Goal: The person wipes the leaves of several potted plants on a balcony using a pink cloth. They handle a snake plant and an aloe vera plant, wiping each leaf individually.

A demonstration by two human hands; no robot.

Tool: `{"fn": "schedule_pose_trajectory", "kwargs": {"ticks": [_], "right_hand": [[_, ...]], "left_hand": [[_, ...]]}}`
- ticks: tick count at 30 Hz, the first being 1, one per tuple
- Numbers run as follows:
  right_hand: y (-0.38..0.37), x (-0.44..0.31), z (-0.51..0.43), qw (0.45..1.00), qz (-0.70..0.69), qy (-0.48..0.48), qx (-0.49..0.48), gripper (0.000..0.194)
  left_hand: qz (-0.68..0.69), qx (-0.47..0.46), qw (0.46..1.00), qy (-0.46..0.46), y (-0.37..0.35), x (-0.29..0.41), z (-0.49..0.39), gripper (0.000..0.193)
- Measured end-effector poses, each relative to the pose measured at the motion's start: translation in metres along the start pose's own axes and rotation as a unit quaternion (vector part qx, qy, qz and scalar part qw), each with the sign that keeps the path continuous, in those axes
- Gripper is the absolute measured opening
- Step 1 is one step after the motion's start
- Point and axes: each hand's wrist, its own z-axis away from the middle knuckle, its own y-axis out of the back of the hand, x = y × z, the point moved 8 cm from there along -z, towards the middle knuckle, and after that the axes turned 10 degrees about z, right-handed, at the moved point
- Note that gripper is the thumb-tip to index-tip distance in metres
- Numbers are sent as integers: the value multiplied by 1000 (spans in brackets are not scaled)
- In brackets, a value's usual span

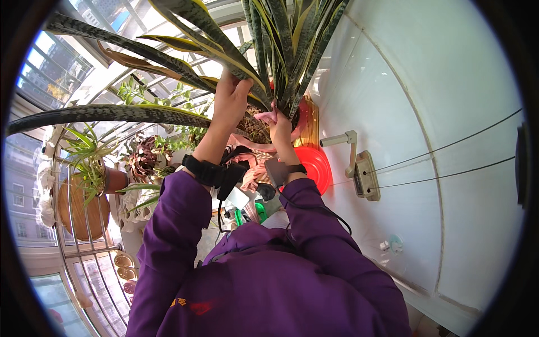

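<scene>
A large potted snake plant (286, 50) with yellow-edged leaves stands before me, its brown soil (254, 126) showing inside a pinkish pot (264, 146). My left hand (233, 94) grips one of its broad leaves (229, 63) low down, thumb on the near side. Close to the base of the leaves, my right hand (280, 124) holds a pink cloth (267, 116), its fingers partly hidden by the cloth and leaves. Several long leaves lean out to the left, one of them with a dry brown part (139, 63).
Left are barred windows, a spider plant (86, 156) in a brown pot (116, 181) and a red-leaved plant (147, 156). A red basin (313, 168) lies below my right wrist. On the white wall at right, a crank handle (350, 153) sticks out with cables.
</scene>
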Motion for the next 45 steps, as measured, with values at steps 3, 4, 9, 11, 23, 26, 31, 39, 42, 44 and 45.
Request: {"fn": "schedule_pose_trajectory", "kwargs": {"ticks": [3,4,9,11,23,26,31,39,42,44,45], "right_hand": [[8,9,-2,965,255,-44,34,40],[9,13,-4,946,315,-65,32,34],[12,15,-4,904,422,1,71,27],[13,20,-2,911,406,-3,77,25],[20,6,1,848,513,-68,115,20],[19,-21,-9,872,471,-34,129,18],[2,-104,-32,869,471,99,118,19],[-20,-259,-51,872,395,238,166,23],[-31,-310,-51,870,363,292,160,23],[-34,-343,-54,846,404,295,186,22],[-36,-357,-55,833,427,289,202,22]], "left_hand": [[-28,-34,999,32,4,-7,5,18],[-11,-55,998,15,3,-4,6,18],[7,-104,994,16,4,0,11,18],[9,-100,995,10,4,3,11,18],[-151,-56,986,-40,-15,27,16,55],[-116,-92,989,-15,-22,30,17,72],[-60,-123,990,-21,-29,49,16,75],[69,-125,989,-40,-23,81,19,81],[78,-117,990,-25,-19,81,19,80],[94,-117,989,-14,-17,79,19,81],[99,-123,987,-7,-17,79,21,82]]}}
